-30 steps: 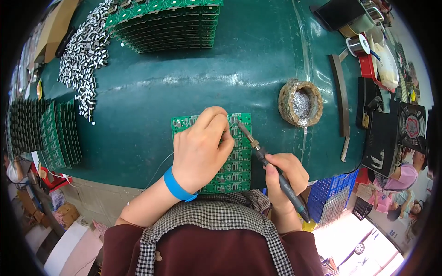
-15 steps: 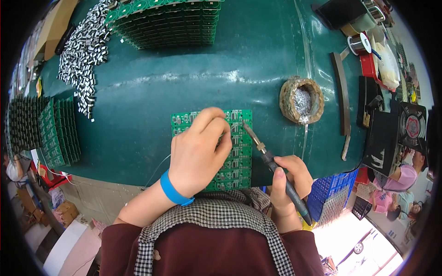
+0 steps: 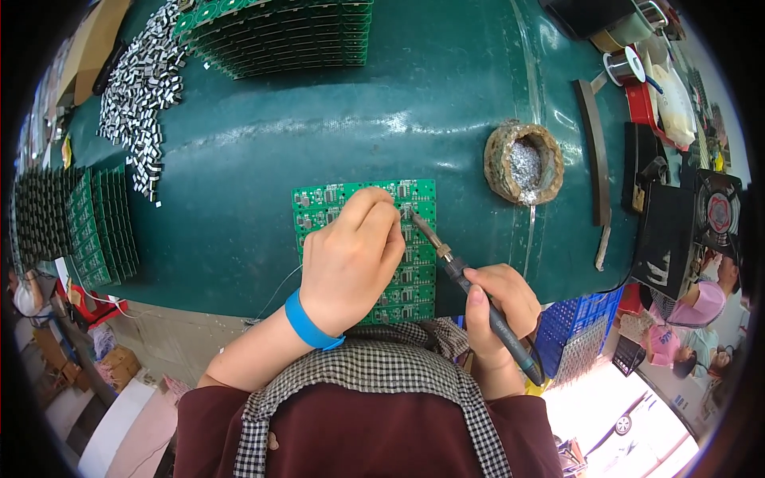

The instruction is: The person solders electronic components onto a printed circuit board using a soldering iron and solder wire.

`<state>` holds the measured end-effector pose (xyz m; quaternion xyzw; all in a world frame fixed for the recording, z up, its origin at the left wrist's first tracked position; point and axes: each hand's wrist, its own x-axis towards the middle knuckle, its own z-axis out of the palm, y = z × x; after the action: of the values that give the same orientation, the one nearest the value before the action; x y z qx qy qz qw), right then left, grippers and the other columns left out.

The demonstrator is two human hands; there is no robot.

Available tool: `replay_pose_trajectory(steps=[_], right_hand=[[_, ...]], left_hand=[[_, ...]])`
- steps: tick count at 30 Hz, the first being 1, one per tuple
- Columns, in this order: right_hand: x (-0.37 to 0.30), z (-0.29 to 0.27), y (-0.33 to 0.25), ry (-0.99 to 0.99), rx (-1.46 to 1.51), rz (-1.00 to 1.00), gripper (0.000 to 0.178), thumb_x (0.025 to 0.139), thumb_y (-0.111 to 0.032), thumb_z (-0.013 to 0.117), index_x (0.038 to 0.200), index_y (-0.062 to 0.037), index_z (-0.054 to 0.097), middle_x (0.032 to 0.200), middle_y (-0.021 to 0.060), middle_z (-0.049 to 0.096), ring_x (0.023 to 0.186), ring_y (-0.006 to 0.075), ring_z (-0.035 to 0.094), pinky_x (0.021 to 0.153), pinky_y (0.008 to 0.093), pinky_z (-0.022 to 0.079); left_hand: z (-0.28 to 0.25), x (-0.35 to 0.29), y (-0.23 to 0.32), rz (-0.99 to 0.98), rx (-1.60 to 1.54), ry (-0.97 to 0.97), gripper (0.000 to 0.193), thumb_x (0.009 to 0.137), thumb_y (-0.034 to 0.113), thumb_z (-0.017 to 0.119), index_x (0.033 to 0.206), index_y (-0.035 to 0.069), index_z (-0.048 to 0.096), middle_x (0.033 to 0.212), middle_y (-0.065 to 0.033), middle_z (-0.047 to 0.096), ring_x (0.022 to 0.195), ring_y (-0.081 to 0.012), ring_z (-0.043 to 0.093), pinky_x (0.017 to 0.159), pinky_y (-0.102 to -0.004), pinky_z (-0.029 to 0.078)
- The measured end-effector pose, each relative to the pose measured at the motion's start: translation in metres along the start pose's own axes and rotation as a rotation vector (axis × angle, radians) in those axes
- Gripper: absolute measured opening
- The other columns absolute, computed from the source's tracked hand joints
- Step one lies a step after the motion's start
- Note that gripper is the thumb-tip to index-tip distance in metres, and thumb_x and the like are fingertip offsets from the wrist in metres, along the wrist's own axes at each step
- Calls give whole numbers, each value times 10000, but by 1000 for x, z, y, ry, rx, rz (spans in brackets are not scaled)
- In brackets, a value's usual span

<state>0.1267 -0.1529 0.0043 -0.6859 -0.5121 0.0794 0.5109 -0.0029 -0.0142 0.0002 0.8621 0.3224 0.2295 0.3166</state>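
This looks like an electronics assembly workshop, shown by the green-topped workbench (image 3: 438, 95), the stacked circuit boards (image 3: 291, 44), a heap of small metallic parts (image 3: 142, 92), a soldering iron (image 3: 455, 271), a wire spool (image 3: 624, 66), a square fan (image 3: 719, 212) and people in pink tops (image 3: 703, 307) off to the right

Pale lettering (image 3: 502, 328) runs lengthwise on the dark soldering iron (image 3: 456, 269); it is too small to read reliably. White printing (image 3: 403, 190) on the green circuit-board panel (image 3: 416, 276) is too fine to read. A red emblem (image 3: 721, 213) marks the centre of the black fan (image 3: 719, 188), its detail unresolved.
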Motion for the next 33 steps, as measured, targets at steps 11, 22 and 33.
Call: replay_pose_trajectory(steps=[11, 22, 33], right_hand=[[-9, 1, -3, -8, 12, -16, 136, 726, 0, 662, 858, 25, 643, 669, 115, 626, 537, 223, 608, 490, 291, 489], [-6, -1, 0, 5, 5, 6, 148, 736, -10, 668, 881, 16, 651, 699, 118, 643, 567, 226, 615, 508, 294, 485], [-13, -2, -3, -16, 23, 31, 153, 734, -11, 668, 884, 15, 648, 696, 113, 641, 573, 224, 619, 515, 294, 492]], left_hand=[[-2, -3, 3, -65, 29, -65, 97, 772, 15, 676, 852, 40, 628, 1028, -75, 602, 627, -224, 609, 549, -327, 482], [-1, -2, 2, -53, -9, -58, 86, 789, 42, 656, 855, 36, 602, 1004, -64, 584, 676, -249, 633, 558, -360, 504], [-2, -3, 1, -46, -13, -77, 90, 789, 31, 654, 863, 32, 604, 1026, -76, 567, 662, -254, 624, 555, -367, 498]])
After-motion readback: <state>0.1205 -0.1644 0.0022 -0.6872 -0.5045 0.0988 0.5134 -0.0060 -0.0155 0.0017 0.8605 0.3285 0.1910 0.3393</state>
